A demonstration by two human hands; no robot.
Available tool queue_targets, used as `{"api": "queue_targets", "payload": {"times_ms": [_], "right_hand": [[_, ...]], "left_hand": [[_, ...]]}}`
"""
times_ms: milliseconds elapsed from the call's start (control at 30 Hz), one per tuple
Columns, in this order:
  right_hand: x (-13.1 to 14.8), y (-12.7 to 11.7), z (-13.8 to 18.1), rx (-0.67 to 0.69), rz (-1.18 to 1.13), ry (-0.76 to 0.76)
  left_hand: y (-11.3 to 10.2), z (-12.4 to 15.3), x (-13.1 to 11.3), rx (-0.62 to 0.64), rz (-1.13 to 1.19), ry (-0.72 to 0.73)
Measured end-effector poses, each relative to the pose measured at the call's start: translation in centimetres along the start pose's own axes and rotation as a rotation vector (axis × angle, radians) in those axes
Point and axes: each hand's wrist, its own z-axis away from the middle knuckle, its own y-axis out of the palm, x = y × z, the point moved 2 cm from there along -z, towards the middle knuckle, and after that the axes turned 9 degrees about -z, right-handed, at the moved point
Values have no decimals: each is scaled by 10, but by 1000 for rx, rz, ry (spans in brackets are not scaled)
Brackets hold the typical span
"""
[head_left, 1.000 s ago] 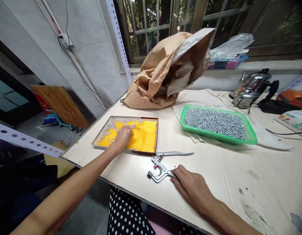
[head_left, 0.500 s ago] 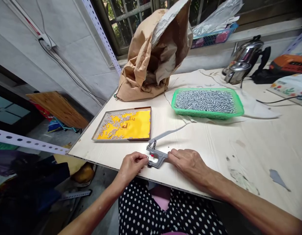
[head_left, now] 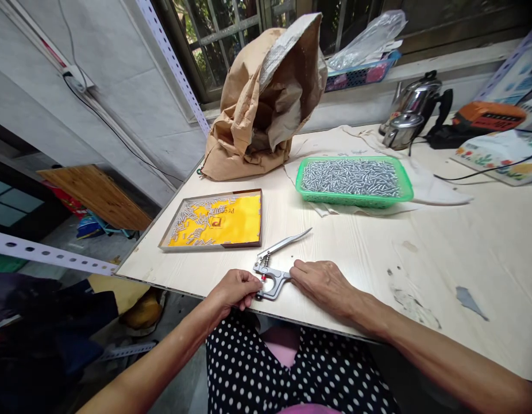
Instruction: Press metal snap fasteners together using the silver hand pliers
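A pair of grey metal snap-fastener pliers (head_left: 272, 276) lies near the table's front edge, its spring-loaded upper handle raised and a red part showing in the jaw. My right hand (head_left: 324, 287) is closed round the end of the lower handle. My left hand (head_left: 239, 289) is at the jaw, thumb and fingertips pinched together; what lies between them is too small to make out. Behind my left hand is a shallow tray (head_left: 261, 218) with a yellow bottom and many small silvery metal pieces, mostly on its left side. A green plastic basket (head_left: 356, 200) full of similar pieces stands farther back.
A large open brown paper sack (head_left: 244, 132) stands at the back left. Metal kettles (head_left: 404, 123), an orange-and-black object (head_left: 485, 118) and a flowered packet (head_left: 496, 155) are at the back right. A cloth (head_left: 442, 195) lies under the basket.
The view has shifted slightly, so the table things sit a little farther left. Both hands stay at the pliers, with my left fingertips still at the jaw.
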Motion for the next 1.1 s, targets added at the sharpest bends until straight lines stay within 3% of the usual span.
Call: {"api": "queue_targets", "payload": {"times_ms": [300, 500, 700, 1100], "right_hand": [[3, -5, -4, 73, -30, 77], [-11, -21, -9, -2, -5, 76], [-27, -17, -25, 184, 21, 75], [-8, -31, -26, 227, 43, 145]], "left_hand": [[-4, -3, -8, 99, -118, -128], [-1, 6, -9, 87, -98, -159], [0, 11, -10, 77, -94, -182], [7, 13, -6, 40, -116, -239]]}}
